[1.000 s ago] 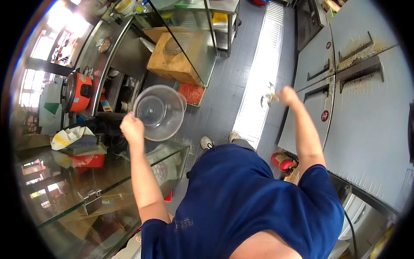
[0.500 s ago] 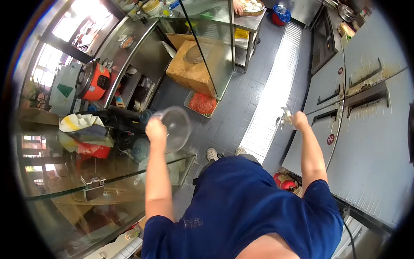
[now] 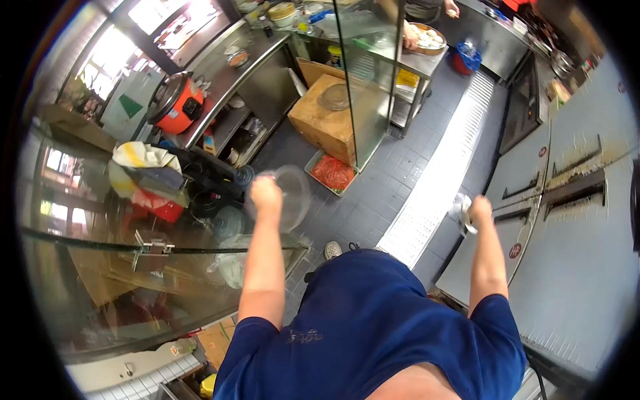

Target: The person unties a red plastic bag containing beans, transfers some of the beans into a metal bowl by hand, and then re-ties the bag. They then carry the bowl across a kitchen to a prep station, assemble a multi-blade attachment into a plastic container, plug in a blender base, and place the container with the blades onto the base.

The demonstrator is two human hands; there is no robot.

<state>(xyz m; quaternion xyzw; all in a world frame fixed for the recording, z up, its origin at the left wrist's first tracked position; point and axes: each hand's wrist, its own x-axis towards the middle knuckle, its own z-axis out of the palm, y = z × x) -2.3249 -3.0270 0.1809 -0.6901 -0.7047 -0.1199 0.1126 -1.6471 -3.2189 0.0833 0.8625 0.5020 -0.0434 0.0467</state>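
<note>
My left hand is closed on the edge of a clear round plastic piece, blurred by motion; whether it is a lid or a shallow bowl I cannot tell. It hangs above the floor, beside the glass panel. Over on the right, my right hand is closed around a shiny silver-white object, too blurred to name. That hand is in front of the grey cabinet doors. Both arms stretch forward, well apart.
Glass panels flank my left. Ahead are a cardboard box, a tray with a red bag, and an orange cooker on the counter. A metal drain strip runs along the floor. A co-worker's hand is beside a round tray.
My view has shifted as I walk, so the counter, box and cabinets sit further right and lower. Both hands still hold their things. More of the co-worker at the back shows.
</note>
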